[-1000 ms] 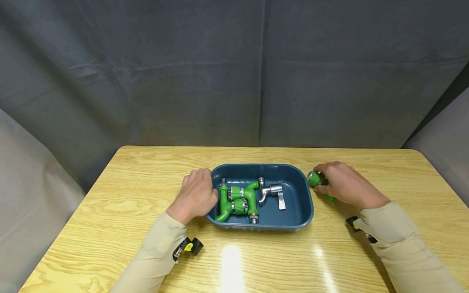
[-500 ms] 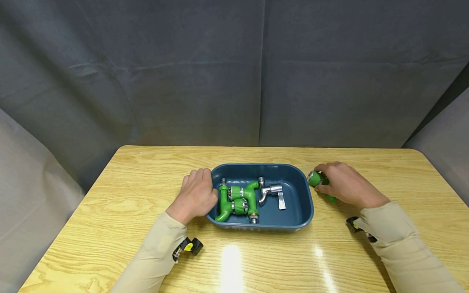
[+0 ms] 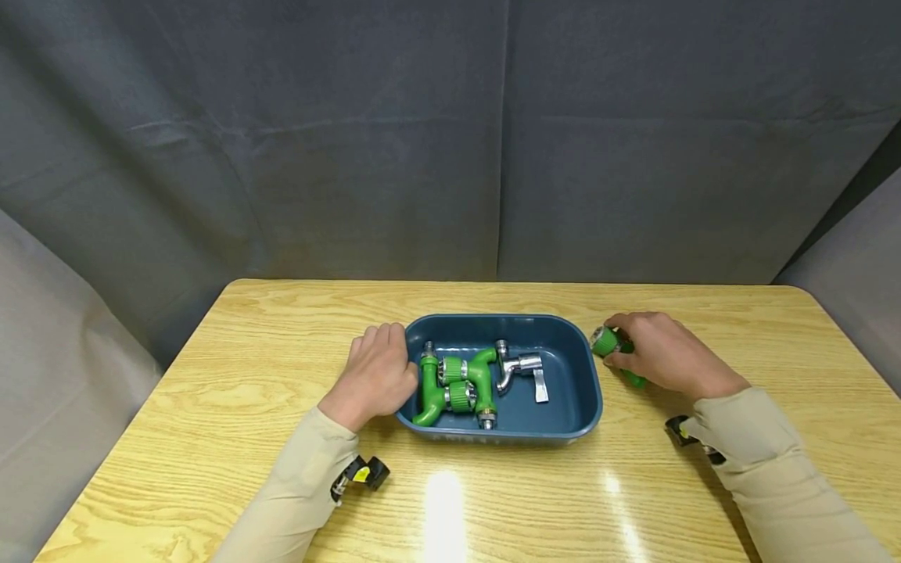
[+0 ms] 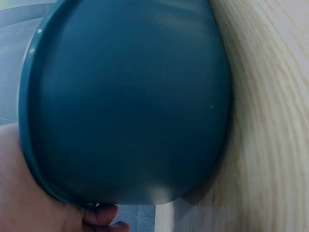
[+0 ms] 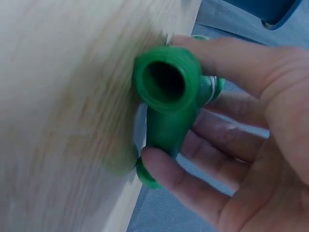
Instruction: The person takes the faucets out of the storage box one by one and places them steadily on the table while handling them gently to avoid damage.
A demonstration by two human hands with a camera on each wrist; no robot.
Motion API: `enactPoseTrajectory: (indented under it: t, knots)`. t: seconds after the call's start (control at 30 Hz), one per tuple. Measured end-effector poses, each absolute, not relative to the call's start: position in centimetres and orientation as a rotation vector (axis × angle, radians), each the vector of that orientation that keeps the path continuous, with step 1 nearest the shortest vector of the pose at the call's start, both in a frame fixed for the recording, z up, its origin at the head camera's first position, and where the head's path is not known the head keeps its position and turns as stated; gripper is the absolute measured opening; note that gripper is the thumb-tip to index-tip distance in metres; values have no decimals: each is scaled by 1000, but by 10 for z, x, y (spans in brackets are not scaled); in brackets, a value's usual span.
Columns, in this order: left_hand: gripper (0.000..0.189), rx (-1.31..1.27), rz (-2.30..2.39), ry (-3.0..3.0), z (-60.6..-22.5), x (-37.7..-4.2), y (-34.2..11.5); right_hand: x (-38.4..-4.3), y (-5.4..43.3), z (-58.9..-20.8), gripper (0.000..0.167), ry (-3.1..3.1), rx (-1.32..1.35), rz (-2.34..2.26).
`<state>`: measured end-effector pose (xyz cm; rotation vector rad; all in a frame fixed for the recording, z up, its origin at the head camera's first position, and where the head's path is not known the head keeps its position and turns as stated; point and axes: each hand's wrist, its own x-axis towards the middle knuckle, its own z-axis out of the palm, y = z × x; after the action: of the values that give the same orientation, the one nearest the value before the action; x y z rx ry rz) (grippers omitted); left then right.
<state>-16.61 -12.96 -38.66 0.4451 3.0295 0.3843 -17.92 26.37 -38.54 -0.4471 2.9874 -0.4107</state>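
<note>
Several curled fingers of the left hand (image 3: 376,371) grip the left end of the blue tub (image 3: 572,391). The right hand (image 3: 662,353) pinches a green tap (image 3: 604,342) between thumb and bent fingers, just right of the tub; whether the tap touches the worktop (image 3: 281,336) is unclear. In the tub lie two other green taps (image 3: 431,383) and, beside them, a chrome tap (image 3: 524,363).

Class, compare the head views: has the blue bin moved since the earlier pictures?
No; judged against the back edge of the wooden table, the blue bin shows no visible shift.
</note>
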Motion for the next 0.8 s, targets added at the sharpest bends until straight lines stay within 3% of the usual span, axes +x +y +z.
enactPoseTrajectory:
  t: [0.27, 0.8]
  knots:
    - [16, 452, 396, 3036, -386, -167, -130, -182, 271, -388, 49, 2983, -323, -457]
    - [18, 454, 388, 3043, -387, -167, -130, -182, 273, -388, 49, 2994, -320, -444]
